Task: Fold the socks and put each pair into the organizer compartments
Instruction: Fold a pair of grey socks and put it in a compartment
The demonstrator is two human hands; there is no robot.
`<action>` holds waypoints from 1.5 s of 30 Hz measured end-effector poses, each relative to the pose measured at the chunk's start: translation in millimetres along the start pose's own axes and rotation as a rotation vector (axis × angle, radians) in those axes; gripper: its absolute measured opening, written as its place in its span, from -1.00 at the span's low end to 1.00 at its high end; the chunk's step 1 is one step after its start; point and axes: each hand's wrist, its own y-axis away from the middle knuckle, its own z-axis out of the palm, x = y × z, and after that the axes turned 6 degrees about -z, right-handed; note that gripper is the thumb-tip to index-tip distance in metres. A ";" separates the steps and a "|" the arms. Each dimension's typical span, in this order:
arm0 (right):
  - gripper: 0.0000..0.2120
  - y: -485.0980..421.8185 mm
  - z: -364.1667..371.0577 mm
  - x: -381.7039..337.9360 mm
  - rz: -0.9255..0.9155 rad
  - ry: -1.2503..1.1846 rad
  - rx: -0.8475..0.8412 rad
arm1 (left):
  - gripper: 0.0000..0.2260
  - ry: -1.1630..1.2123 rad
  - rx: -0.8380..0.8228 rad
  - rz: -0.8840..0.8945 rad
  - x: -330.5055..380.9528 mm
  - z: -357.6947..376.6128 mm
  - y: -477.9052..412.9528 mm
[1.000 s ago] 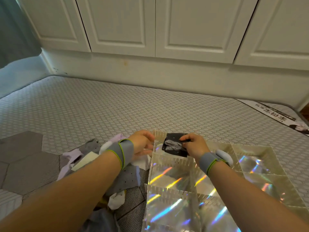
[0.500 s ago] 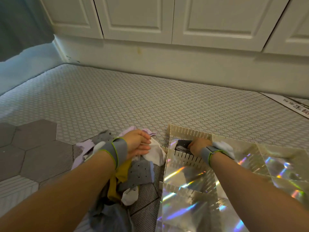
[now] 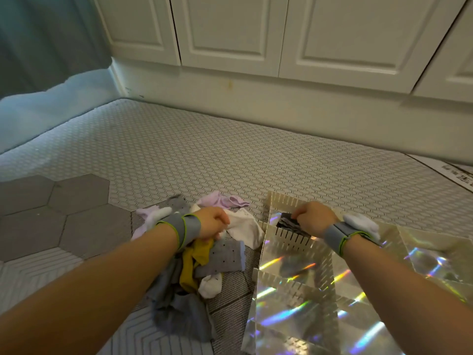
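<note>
Though under socks [image 3: 225, 257], mattress [image 3: 230, 155] beside cabinets [image 3: 230, 34].

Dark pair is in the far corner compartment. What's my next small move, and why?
Probably release the right hand and lift it clear: the dark folded pair sits down inside the organizer's far corner compartment. The left hand holds the white sock, likely next.

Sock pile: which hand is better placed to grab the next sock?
Left. The left hand is on the sock pile; the right hand is busy holding the dark socks inside the organizer.
</note>
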 end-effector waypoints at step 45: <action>-0.64 64.7 -6.4 -73.5 -0.016 -1.702 -0.154 | -0.81 0.129 -0.106 -0.016 -38.7 -46.4 56.8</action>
